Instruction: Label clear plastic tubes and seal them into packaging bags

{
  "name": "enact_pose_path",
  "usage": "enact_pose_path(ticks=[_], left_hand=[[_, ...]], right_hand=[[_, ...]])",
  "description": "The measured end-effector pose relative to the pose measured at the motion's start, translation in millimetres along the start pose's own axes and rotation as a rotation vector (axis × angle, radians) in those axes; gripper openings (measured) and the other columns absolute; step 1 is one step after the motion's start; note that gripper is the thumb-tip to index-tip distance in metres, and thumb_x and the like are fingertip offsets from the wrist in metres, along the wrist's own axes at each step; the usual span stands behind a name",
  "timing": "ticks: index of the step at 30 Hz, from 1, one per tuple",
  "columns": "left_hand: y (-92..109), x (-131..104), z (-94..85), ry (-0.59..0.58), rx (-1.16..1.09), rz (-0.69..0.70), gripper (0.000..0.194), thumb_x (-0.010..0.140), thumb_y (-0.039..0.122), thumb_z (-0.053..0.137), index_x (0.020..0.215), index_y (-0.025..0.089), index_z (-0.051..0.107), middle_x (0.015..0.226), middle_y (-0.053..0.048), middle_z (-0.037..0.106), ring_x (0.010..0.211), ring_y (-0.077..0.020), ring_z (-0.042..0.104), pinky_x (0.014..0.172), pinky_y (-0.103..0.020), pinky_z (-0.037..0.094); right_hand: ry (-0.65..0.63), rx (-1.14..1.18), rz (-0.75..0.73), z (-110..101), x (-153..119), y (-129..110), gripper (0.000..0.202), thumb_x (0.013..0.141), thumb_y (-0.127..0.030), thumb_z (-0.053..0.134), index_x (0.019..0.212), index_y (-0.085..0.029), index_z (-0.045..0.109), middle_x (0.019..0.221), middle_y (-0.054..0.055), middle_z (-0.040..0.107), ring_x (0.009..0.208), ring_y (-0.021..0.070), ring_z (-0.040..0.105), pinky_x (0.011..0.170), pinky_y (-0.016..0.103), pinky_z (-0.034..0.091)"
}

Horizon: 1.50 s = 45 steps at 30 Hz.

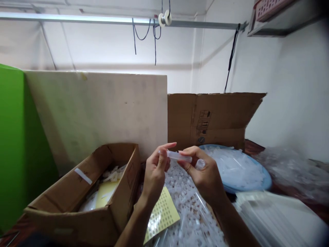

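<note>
Between my two hands is a small translucent plastic tube (179, 156), held nearly level. My left hand (156, 168) pinches its left end between thumb and fingers, with one finger stretched out above it. My right hand (203, 171) is closed on the right part of the tube. A second translucent piece with a round end (200, 164) pokes out of my right palm; the rest of it is hidden. Below my hands lies a yellow sheet with rows of small round stickers (166, 211), beside a spread of many small clear plastic pieces (190, 206).
To the left stands an open cardboard box (123, 192) with scraps and yellow sheets inside. A blue basin (267, 180) heaped with translucent tubes is at the right, near clear plastic bags (293, 168) and a white stack (280, 216). White board (102, 116) and cardboard (226, 116) stand behind.
</note>
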<state>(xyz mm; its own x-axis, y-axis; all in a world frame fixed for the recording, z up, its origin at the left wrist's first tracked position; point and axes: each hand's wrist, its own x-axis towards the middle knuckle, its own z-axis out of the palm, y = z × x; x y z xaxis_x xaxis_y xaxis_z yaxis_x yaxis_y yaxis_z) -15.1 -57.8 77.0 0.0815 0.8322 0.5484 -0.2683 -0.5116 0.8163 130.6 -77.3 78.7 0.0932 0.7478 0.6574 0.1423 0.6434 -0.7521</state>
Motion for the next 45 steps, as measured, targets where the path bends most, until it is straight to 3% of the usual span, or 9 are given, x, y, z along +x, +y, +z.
enact_pose_path(ticks=[7, 11, 15, 21, 27, 31, 36, 40, 45], left_hand=[[8.2, 1.1, -5.5, -0.038, 0.058, 0.093, 0.049, 0.099, 0.06, 0.05, 0.104, 0.024, 0.082, 0.077, -0.003, 0.048, 0.069, -0.0166, 0.044, 0.065, -0.03, 0.038], [14.9, -3.0, -4.0, -0.153, 0.188, 0.204, 0.052, 0.1, 0.06, 0.044, 0.115, 0.026, 0.08, 0.085, -0.007, 0.054, 0.078, -0.021, 0.05, 0.074, -0.034, 0.042], [16.4, -3.8, 0.0, -0.068, 0.147, 0.214, 0.055, 0.102, 0.06, 0.038, 0.122, 0.027, 0.077, 0.085, -0.005, 0.056, 0.076, -0.0196, 0.048, 0.073, -0.033, 0.042], [13.8, -0.4, 5.2, 0.082, 0.058, 0.182, 0.052, 0.102, 0.059, 0.042, 0.107, 0.024, 0.08, 0.082, -0.005, 0.059, 0.081, -0.0206, 0.052, 0.077, -0.033, 0.044], [16.1, 2.6, -0.7, 0.137, 0.148, 0.132, 0.048, 0.104, 0.052, 0.046, 0.101, 0.02, 0.082, 0.086, -0.004, 0.061, 0.083, -0.0171, 0.056, 0.084, -0.034, 0.045], [18.4, 3.1, -4.8, 0.039, 0.06, 0.035, 0.043, 0.1, 0.051, 0.056, 0.092, 0.017, 0.082, 0.074, -0.002, 0.055, 0.067, -0.013, 0.059, 0.066, -0.028, 0.049], [23.0, 0.3, -6.8, -0.081, -0.049, -0.006, 0.048, 0.095, 0.056, 0.061, 0.073, 0.017, 0.079, 0.074, -0.003, 0.054, 0.059, -0.011, 0.055, 0.05, -0.024, 0.043], [24.0, -1.1, -10.1, -0.191, -0.079, 0.006, 0.064, 0.096, 0.059, 0.057, 0.049, 0.017, 0.067, 0.073, -0.005, 0.052, 0.058, -0.0106, 0.05, 0.05, -0.025, 0.043], [22.7, -0.7, -14.9, -0.259, -0.018, 0.148, 0.07, 0.1, 0.057, 0.051, 0.043, 0.019, 0.065, 0.063, -0.004, 0.044, 0.06, -0.0132, 0.045, 0.059, -0.029, 0.042]], right_hand=[[-0.153, 0.06, -0.034, 9.7, -7.7, -7.1, 0.007, 0.09, -0.028, 0.074, 0.092, -0.023, 0.069, 0.091, 0.002, 0.072, 0.081, 0.018, 0.066, 0.074, 0.031, 0.051], [-0.3, 0.13, 0.063, 8.5, -12.4, -8.7, 0.015, 0.091, -0.037, 0.073, 0.092, -0.022, 0.07, 0.084, 0.002, 0.07, 0.073, 0.0164, 0.063, 0.063, 0.029, 0.047], [-0.297, 0.137, 0.106, 8.1, -14.8, -5.6, 0.019, 0.09, -0.04, 0.075, 0.092, -0.022, 0.068, 0.079, 0.001, 0.066, 0.063, 0.0134, 0.056, 0.054, 0.026, 0.042], [-0.202, 0.106, 0.071, 15.6, -15.5, -0.4, 0.02, 0.087, -0.037, 0.078, 0.093, -0.025, 0.063, 0.101, 0.002, 0.066, 0.071, 0.0135, 0.059, 0.054, 0.025, 0.043], [-0.2, 0.143, 0.111, 18.5, -14.0, 4.1, 0.027, 0.084, -0.043, 0.08, 0.09, -0.024, 0.061, 0.09, 0.001, 0.065, 0.061, 0.0109, 0.051, 0.05, 0.024, 0.039], [-0.325, 0.293, 0.221, 19.6, -13.5, 7.2, 0.025, 0.09, -0.043, 0.074, 0.089, -0.022, 0.06, 0.075, -0.002, 0.063, 0.048, 0.0075, 0.04, 0.044, 0.023, 0.031], [-0.411, 0.489, 0.322, 25.2, -15.3, 7.4, 0.027, 0.091, -0.042, 0.071, 0.083, -0.021, 0.056, 0.066, -0.004, 0.056, 0.047, 0.0071, 0.035, 0.041, 0.023, 0.023], [-0.479, 0.623, 0.409, 27.1, -16.4, 5.0, 0.029, 0.087, -0.045, 0.073, 0.084, -0.022, 0.057, 0.06, -0.006, 0.048, 0.045, 0.0068, 0.025, 0.04, 0.024, 0.014], [-0.585, 0.831, 0.499, 29.7, -17.2, 6.2, 0.024, 0.087, -0.037, 0.073, 0.079, -0.018, 0.06, 0.059, -0.006, 0.045, 0.044, 0.005, 0.022, 0.039, 0.023, 0.01]])
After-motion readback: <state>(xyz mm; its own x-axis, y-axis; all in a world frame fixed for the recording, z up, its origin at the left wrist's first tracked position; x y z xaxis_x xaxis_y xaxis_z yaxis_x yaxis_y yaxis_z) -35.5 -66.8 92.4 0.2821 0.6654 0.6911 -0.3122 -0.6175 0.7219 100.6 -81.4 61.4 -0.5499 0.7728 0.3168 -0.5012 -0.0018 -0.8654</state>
